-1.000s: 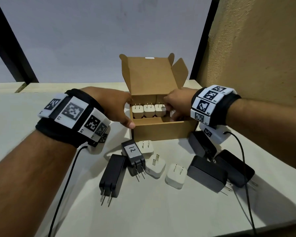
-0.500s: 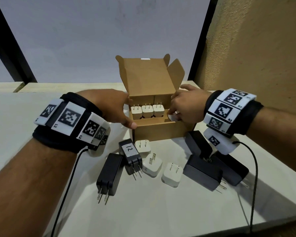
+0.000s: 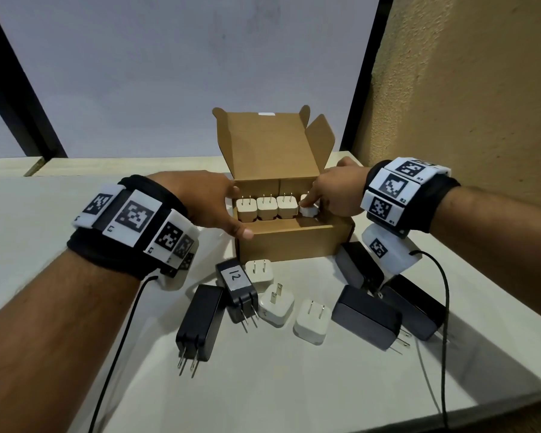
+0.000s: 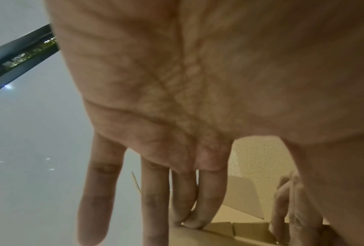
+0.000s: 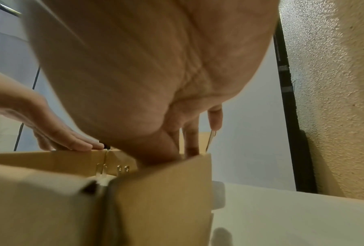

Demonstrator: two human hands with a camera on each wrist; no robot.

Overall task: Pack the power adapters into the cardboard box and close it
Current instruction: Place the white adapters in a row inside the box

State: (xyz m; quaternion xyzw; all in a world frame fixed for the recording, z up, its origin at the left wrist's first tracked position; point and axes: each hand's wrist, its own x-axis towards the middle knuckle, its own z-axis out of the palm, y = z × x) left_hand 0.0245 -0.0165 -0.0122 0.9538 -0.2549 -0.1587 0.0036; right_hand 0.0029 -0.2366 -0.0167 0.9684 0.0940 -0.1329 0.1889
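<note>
The open cardboard box (image 3: 294, 242) stands mid-table with its lid upright. Inside, three white power adapters (image 3: 266, 209) stand in a row with their prongs up. A fourth white adapter (image 3: 310, 210) sits lower at the row's right end. One fingertip of my right hand (image 3: 328, 195) presses on top of it, and the other fingers lie straight by the box's right side flap (image 5: 210, 141). My left hand (image 3: 216, 207) rests flat against the box's left side, thumb on the front wall. In the left wrist view its straight fingertips (image 4: 195, 221) touch the box edge (image 4: 229, 230).
Loose adapters lie on the table in front of the box: three white ones (image 3: 277, 304) in the middle, two black ones (image 3: 202, 321) to the left, one labelled 12 (image 3: 236, 278), and three black bricks (image 3: 367, 317) to the right. A textured wall (image 3: 466, 104) stands close on the right.
My right hand has drawn back to the right from over the box, uncovering the fourth white adapter, which it now presses with one fingertip. The left hand has stayed on the box.
</note>
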